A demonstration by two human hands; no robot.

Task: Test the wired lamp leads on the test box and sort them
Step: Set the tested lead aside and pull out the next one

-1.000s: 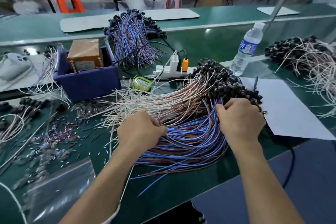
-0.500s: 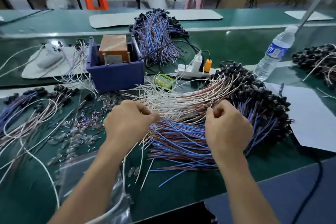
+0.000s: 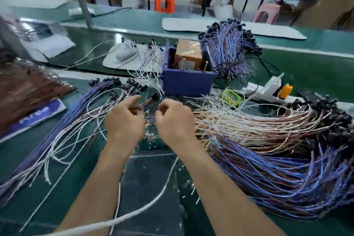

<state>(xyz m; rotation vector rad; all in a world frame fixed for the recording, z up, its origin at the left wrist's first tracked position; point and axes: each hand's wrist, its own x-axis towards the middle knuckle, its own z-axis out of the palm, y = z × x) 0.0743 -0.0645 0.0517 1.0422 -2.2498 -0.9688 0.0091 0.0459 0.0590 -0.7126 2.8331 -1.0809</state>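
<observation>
A large pile of lamp leads, white, brown and blue with black sockets, covers the right side of the green bench. A smaller fan of leads lies to the left. The blue test box, holding a brown block and two upright pins, stands behind my hands. My left hand and my right hand hover close together between the piles, in front of the box. Both have curled, pinching fingers. Motion blur hides the thin lead they pinch; a black socket sits just above them.
Another bundle of leads leans behind the box. A white power strip and a green timer lie right of it. A brown wire bundle and a blue card lie far left. A thick white cord crosses the foreground.
Both hands have left the big right pile and moved left, closer together, to the gap in front of the blue test box. The view has swung left.
</observation>
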